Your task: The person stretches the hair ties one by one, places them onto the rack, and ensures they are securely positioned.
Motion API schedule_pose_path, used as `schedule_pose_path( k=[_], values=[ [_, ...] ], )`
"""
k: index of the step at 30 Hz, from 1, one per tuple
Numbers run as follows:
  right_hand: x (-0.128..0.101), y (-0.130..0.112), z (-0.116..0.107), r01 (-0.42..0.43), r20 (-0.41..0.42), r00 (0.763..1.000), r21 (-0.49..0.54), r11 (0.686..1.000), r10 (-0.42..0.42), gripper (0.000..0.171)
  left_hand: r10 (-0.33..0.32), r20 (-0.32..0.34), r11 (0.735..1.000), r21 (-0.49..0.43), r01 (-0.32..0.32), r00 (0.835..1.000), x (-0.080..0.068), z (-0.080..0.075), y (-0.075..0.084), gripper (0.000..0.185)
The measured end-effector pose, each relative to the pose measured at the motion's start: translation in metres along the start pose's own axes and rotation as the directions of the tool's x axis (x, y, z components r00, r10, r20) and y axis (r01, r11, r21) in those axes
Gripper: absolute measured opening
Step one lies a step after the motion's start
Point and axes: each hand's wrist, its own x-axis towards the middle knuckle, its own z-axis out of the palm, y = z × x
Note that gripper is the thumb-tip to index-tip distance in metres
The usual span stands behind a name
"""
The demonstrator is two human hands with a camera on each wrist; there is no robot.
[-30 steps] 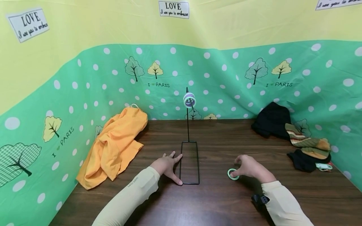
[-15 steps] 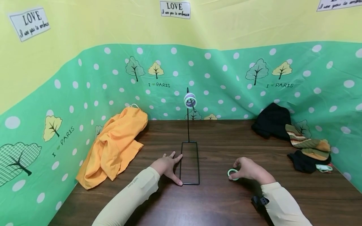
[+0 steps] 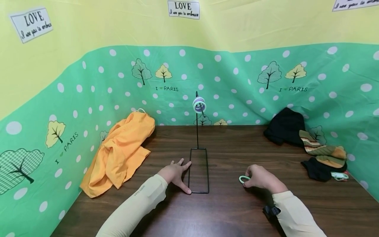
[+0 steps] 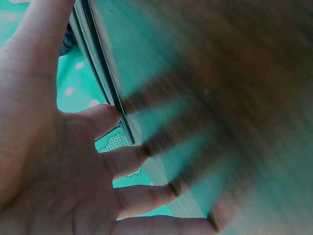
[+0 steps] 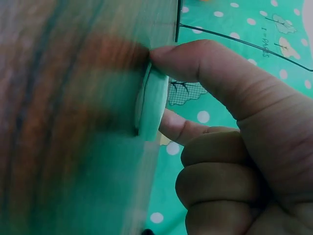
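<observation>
In the head view my left hand (image 3: pixel 175 175) rests with spread fingers on the table, its thumb and index fingertips against the left side of a black wire stand (image 3: pixel 208 171). The left wrist view shows those fingers straight, with nothing gripped. On the stand's upper hook hang several purple, white and mint rings (image 3: pixel 195 106). Right of the stand, my right hand (image 3: pixel 262 179) pinches a narrow mint-green ring (image 3: pixel 240 180) by its near edge, low over the wood. In the right wrist view the thumb presses the ring's band (image 5: pixel 155 100); its other fingers are curled.
An orange cloth (image 3: pixel 124 148) lies on the left. At the far right sit a black cloth (image 3: pixel 285 126), striped socks (image 3: pixel 322 146), a black sock (image 3: pixel 318 168) and a small white-green item (image 3: pixel 339 176). A patterned curtain (image 3: pixel 231 75) encloses the wooden table (image 3: pixel 234 144).
My right fingers have taken hold of the mint-green ring, which has tilted from lying flat, so its opening now looks narrower. The left hand and the stand have stayed in place.
</observation>
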Motion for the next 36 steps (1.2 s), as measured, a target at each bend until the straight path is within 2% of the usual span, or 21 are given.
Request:
schedule_pose_path(
  k=[6, 10, 14, 17, 20, 23, 29, 31, 33, 36],
  values=[
    [-0.001, -0.014, -0.010, 0.011, -0.040, 0.999, 0.013, 1.000, -0.011, 0.026, 0.000, 0.001, 1.000, 0.002, 0.000, 1.000, -0.001, -0.001, -0.001, 0.120],
    [-0.006, -0.037, -0.028, 0.102, -0.129, 0.987, 0.011, 0.995, -0.100, 0.027, -0.007, 0.003, 1.000, 0.020, 0.007, 1.000, -0.001, -0.002, 0.000, 0.120],
    [-0.014, -0.065, -0.046, 0.204, -0.242, 0.949, -0.007, 0.979, -0.200, 0.027, -0.011, 0.008, 0.999, 0.036, 0.011, 1.000, -0.001, -0.002, 0.001, 0.120],
    [-0.022, -0.085, -0.056, 0.273, -0.320, 0.911, -0.001, 0.962, -0.259, 0.028, -0.011, 0.013, 0.999, 0.032, 0.010, 1.000, 0.000, -0.002, 0.001, 0.120],
    [-0.029, -0.101, -0.063, 0.350, -0.401, 0.858, -0.003, 0.937, -0.322, 0.032, -0.012, 0.013, 1.000, 0.019, 0.012, 1.000, -0.001, -0.001, 0.000, 0.120],
    [-0.032, -0.116, -0.071, 0.436, -0.475, 0.784, -0.034, 0.899, -0.399, 0.036, -0.014, 0.014, 1.000, 0.014, 0.013, 1.000, -0.001, -0.001, 0.000, 0.120],
    [-0.031, -0.146, -0.085, 0.578, -0.577, 0.605, -0.154, 0.801, -0.548, 0.037, 0.000, 0.006, 1.000, 0.019, 0.000, 1.000, 0.000, 0.001, -0.002, 0.120],
    [-0.029, -0.156, -0.090, 0.601, -0.595, 0.557, -0.194, 0.775, -0.580, 0.038, 0.002, 0.001, 1.000, 0.012, -0.002, 1.000, 0.001, 0.001, -0.002, 0.120],
    [-0.028, -0.166, -0.095, 0.620, -0.605, 0.513, -0.231, 0.750, -0.610, 0.037, 0.001, -0.001, 1.000, 0.008, -0.001, 1.000, 0.001, 0.001, -0.002, 0.120],
    [-0.026, -0.178, -0.101, 0.634, -0.617, 0.463, -0.270, 0.724, -0.636, 0.036, -0.008, 0.000, 1.000, 0.009, 0.008, 1.000, 0.001, 0.001, -0.001, 0.120]
  ],
)
